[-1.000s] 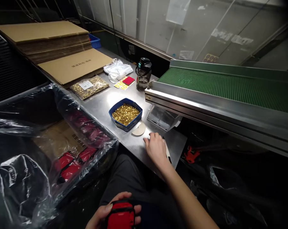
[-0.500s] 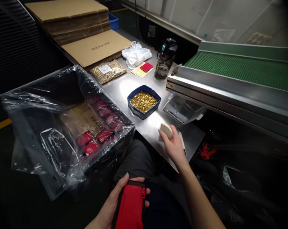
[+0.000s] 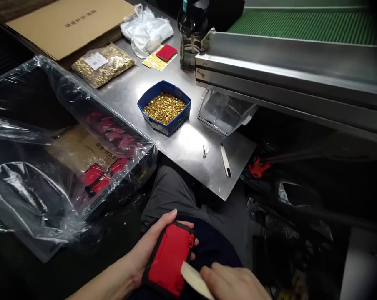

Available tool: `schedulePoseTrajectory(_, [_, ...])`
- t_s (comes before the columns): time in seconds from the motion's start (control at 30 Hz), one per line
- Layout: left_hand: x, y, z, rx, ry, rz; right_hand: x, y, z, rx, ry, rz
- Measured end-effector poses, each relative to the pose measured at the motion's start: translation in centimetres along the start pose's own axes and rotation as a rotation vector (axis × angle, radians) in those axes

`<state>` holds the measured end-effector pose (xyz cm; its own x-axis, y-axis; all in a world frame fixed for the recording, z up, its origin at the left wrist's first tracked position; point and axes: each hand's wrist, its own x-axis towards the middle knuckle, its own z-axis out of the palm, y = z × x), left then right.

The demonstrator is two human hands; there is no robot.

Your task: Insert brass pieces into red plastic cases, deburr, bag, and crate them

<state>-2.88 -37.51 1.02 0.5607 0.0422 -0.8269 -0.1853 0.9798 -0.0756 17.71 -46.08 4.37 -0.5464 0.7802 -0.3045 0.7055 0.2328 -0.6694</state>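
Note:
My left hand is wrapped round a red-and-black rectangular case above my lap, its red face turned up. It looks like a rugged phone case, with small cut-outs near two corners. In my right hand, partly cut off at the bottom edge, is a flat cream-coloured piece with a rounded end. That end overlaps the case's lower right side; whether they touch, I cannot tell. On the metal table ahead sits a blue tray filled with small gold-coloured metal pieces.
A plastic-lined bin with red cases stands left. A bag of gold-coloured pieces, cardboard, white plastic bags and a dark bottle lie behind. Tweezers and a white-handled cutter are near the table corner, below a green conveyor.
My right hand has come back from the table corner to the case with the cream piece, uncovering the cutter and tweezers. The view has tipped down; my left hand keeps its hold.

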Motion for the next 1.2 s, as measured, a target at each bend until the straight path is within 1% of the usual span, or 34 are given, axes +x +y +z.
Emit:
schedulePoseTrajectory(0.07, [0.0,-0.4,0.7,0.085,0.057,-0.006,0.4,-0.5,0.0,-0.068,-0.041,-0.04])
schedulePoseTrajectory(0.13, [0.0,-0.7,1.2,0.131,0.057,-0.004,0.4,-0.9,0.2,-0.112,-0.082,-0.051])
schedulePoseTrajectory(0.27, [0.0,-1.0,1.4,0.103,-0.005,-0.013,-0.3,-1.0,0.5,-0.14,-0.099,-0.022])
schedulePoseTrajectory(0.4, [0.2,-1.5,1.2,0.08,0.0,-0.026,-0.2,-1.0,0.4,-0.209,-0.144,-0.031])
schedulePoseTrajectory(0.53, [0.6,-1.9,1.1,0.05,0.037,-0.054,-0.2,-1.1,0.2,-0.228,-0.134,-0.039])
schedulePoseTrajectory(0.6, [0.7,-1.9,1.2,0.064,0.065,-0.056,-0.3,-1.0,0.2,-0.212,-0.123,-0.048])
schedulePoseTrajectory(0.73, [0.7,-1.9,1.3,0.069,0.04,-0.045,-0.6,-1.0,0.2,-0.165,-0.145,-0.047])
schedulePoseTrajectory(0.83, [0.6,-1.9,1.3,0.104,0.058,-0.019,-0.8,-1.1,0.1,-0.205,-0.183,-0.02])
schedulePoseTrajectory(0.93, [0.5,-1.9,1.4,0.103,0.088,-0.034,-0.7,-1.2,0.0,-0.164,-0.243,0.002])
schedulePoseTrajectory(1.1, [0.6,-1.7,1.8,0.137,0.146,-0.029,-0.6,-1.3,-0.2,-0.089,-0.278,0.109])
schedulePoseTrajectory(1.2, [0.7,-1.6,1.9,0.116,0.139,-0.067,-0.5,-1.4,-0.8,0.006,-0.276,0.156])
